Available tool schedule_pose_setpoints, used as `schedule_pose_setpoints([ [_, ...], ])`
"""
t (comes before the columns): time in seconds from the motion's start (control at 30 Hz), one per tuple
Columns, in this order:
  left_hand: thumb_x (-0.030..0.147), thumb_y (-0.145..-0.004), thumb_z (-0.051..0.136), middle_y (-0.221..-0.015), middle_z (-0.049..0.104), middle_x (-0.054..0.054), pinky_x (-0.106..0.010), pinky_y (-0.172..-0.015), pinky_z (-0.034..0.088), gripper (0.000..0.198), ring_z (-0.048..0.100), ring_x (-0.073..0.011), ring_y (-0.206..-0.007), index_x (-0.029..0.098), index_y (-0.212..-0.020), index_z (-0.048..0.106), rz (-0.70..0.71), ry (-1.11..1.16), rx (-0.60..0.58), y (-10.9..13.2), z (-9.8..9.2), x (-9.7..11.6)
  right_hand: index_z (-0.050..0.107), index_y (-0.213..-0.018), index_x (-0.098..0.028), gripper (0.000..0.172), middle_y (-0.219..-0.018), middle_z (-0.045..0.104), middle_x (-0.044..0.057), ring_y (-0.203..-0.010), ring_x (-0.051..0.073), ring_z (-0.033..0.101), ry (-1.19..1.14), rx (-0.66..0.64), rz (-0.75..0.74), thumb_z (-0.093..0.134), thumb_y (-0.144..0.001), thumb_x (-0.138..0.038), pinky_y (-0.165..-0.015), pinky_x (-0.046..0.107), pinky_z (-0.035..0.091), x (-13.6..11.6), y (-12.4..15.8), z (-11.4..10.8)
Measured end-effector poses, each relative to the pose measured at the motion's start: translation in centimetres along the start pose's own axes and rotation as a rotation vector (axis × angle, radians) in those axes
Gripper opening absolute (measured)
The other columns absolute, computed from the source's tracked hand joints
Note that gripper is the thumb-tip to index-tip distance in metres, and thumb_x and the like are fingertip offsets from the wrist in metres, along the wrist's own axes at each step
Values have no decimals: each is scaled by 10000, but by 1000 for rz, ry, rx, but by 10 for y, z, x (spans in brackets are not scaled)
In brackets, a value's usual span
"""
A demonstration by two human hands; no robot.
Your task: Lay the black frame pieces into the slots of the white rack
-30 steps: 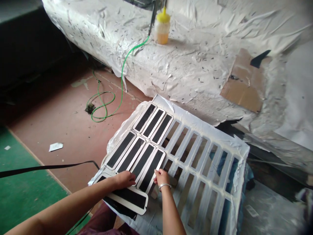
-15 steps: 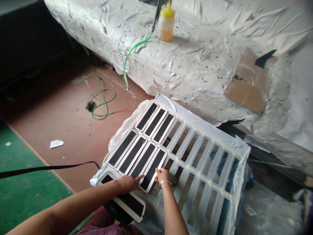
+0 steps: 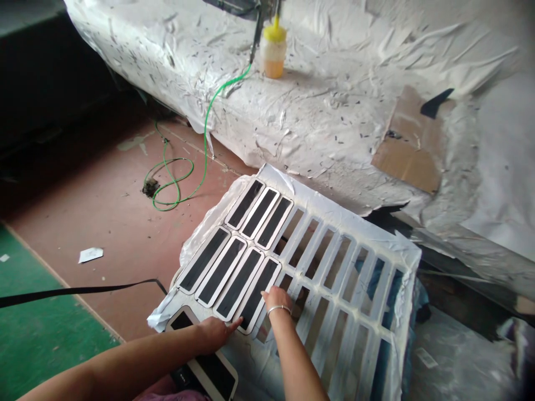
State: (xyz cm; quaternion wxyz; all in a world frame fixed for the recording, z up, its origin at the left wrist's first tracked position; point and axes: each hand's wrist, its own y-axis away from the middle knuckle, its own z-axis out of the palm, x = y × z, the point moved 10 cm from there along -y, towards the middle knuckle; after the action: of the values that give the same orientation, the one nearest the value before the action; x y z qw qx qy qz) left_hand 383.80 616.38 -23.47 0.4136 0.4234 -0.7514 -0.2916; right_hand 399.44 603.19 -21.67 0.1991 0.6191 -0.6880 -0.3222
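Several rounded pieces with pale borders and black centres lie in two rows on the left part of a slatted white rack. My left hand has its index finger stretched to the lower end of the rightmost near-row piece. At that piece's right edge is my right hand, a bracelet at its wrist, its fingers curled with the fingertips against the edge. Beneath my left forearm a larger pale-bordered black piece lies partly hidden at the rack's near left corner.
Behind the rack stretches a surface covered in white sheeting, bearing a yellow-capped bottle and torn cardboard. A green hose coils on the reddish floor at left. A black strap reaches the rack.
The view has shifted slightly. My left fingertip is now at the lower end of the rightmost near-row piece, and the larger piece under my forearm sits lower in view.
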Motion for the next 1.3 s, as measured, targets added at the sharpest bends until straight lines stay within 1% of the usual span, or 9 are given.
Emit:
schedule_pose_setpoints([
  [0.13,135,-825,511,-901,686,-186,-453,-672,515,809,663,-373,-780,233,-1491,64,-26,20,-18,6,-8,1,399,-1390,-160,748,-1465,363,141,-1343,301,339,173,180,-206,711,-716,-255,-1075,427,308,-28,-3,-24],
  [0.23,279,-846,542,-937,682,-167,-475,-712,500,710,653,-379,-843,283,-1475,214,-62,154,-10,12,-20,-8,259,-1466,-220,895,-1562,124,63,-1431,279,116,227,76,-303,717,-698,-248,-1160,444,118,-39,-11,-14],
  [0.4,510,-881,419,-878,680,-85,-307,-754,467,456,631,-232,-821,169,-1041,675,-134,780,294,25,-91,-48,464,-1358,-221,678,-1503,301,121,-1388,307,254,37,84,-401,672,-714,-273,-1145,489,136,-36,-14,-27],
  [0.53,690,-804,381,-673,604,-49,-265,-610,403,624,539,-170,-633,124,-758,640,-249,1193,596,32,-149,-77,637,-1011,-138,447,-1058,668,143,-1002,239,627,-678,319,-268,416,-854,-493,-909,391,469,15,-5,-60],
  [0.63,684,-730,477,-582,510,-4,-254,-553,345,565,431,-129,-545,132,-691,590,-260,1301,704,27,-178,-77,581,-903,-155,521,-858,667,104,-791,213,640,-1001,526,-90,378,-827,-629,-740,347,507,56,22,-75],
  [0.87,610,-804,447,-548,362,37,-243,-539,283,488,325,-106,-548,161,-611,460,-248,1259,1049,28,-232,-58,578,-1060,-143,460,-1273,502,185,-1197,268,471,-780,842,-346,509,-821,-531,-1003,460,387,13,91,-141],
  [1.03,525,-852,467,-617,510,12,-240,-577,351,406,432,-120,-590,155,-721,569,-40,1198,1088,7,-271,-16,616,-932,-146,517,-958,686,133,-922,247,630,-1058,383,-236,542,-744,-621,-822,360,507,7,28,-122],
  [1.17,463,-901,414,-877,653,-47,-248,-736,451,388,584,-159,-799,153,-966,639,83,1089,1029,-13,-292,-14,660,-800,-162,388,-754,693,53,-787,192,642,-1165,388,-206,520,-783,-524,-728,302,528,40,-34,-144],
  [1.3,298,-918,388,-1230,585,-108,-300,-980,410,386,549,-206,-1112,135,-1222,562,-79,767,973,-34,-297,-49,653,-716,-151,351,-728,698,59,-722,125,636,-1232,408,-192,449,-793,-426,-704,257,532,64,-91,-168],
])
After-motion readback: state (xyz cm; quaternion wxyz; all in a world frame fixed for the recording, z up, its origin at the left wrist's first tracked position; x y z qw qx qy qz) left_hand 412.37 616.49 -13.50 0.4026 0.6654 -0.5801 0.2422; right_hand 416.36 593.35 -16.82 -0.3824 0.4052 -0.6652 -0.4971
